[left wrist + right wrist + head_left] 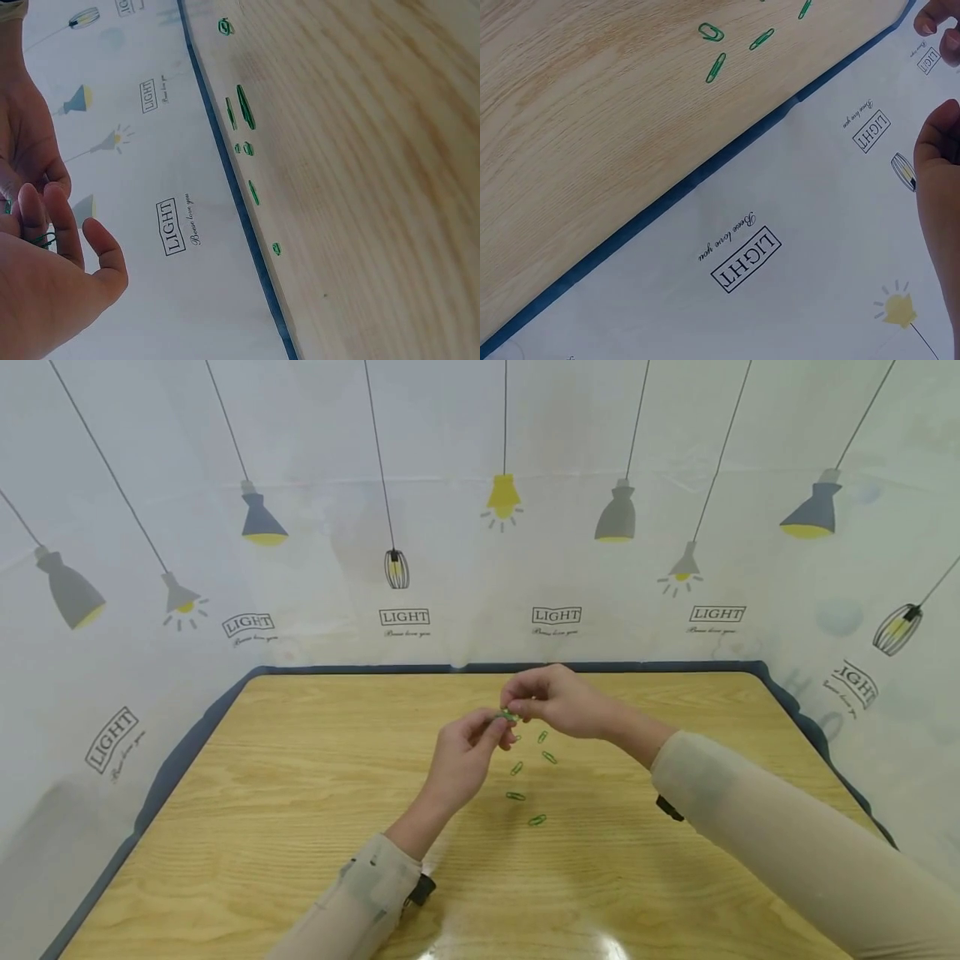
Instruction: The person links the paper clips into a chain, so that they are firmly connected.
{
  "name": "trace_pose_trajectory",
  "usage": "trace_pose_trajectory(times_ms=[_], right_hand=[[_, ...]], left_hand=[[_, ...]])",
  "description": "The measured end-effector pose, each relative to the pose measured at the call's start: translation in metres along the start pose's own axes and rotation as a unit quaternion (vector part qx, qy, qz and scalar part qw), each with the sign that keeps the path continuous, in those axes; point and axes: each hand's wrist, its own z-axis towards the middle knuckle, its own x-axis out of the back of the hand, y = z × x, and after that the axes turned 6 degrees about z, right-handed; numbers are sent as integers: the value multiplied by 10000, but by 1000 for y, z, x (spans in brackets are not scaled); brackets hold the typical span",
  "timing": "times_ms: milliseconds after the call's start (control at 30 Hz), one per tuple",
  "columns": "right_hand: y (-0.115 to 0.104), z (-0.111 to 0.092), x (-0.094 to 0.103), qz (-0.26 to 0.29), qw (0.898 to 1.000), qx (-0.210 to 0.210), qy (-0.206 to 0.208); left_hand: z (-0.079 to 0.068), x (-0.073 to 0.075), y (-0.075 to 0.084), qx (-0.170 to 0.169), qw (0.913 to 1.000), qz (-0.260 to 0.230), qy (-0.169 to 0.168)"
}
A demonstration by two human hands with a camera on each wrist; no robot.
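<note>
Above the far middle of the table, my two hands meet at the fingertips. Green paper clips (507,716) show between them in the head view. My left hand (461,760) pinches paper clips, and a green wire loop (49,238) sticks out between its fingers in the left wrist view. From the right, my right hand (570,703) pinches at the same green clips with thumb and forefinger. Its fingers hide part of them, so whether the clips are linked I cannot tell. In the right wrist view the right hand (941,172) shows only at the edge.
Several loose green paper clips lie scattered on the wooden table (300,793) below the hands, among them one clip (537,820) nearest me and another clip (515,796) just beyond. A white printed curtain (465,635) stands along the table's dark-edged back and sides.
</note>
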Motion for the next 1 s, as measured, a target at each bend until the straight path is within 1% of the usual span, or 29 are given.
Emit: trace_pose_trajectory(times_ms=[433, 600, 833, 1000], right_hand=[[2, -7, 4, -46, 10000, -84, 8], [6, -13, 8, -176, 9996, -149, 173], [2, -17, 10, -174, 9987, -58, 466], [-7, -17, 9, -212, 9980, -35, 586]], left_hand=[[-1, 0, 1, 11, 10000, -69, -6], [-2, 1, -2, 127, 9999, -37, 7], [-3, 2, -2, 413, 9988, -201, -195], [-1, 0, -1, 379, 9984, -351, -249]])
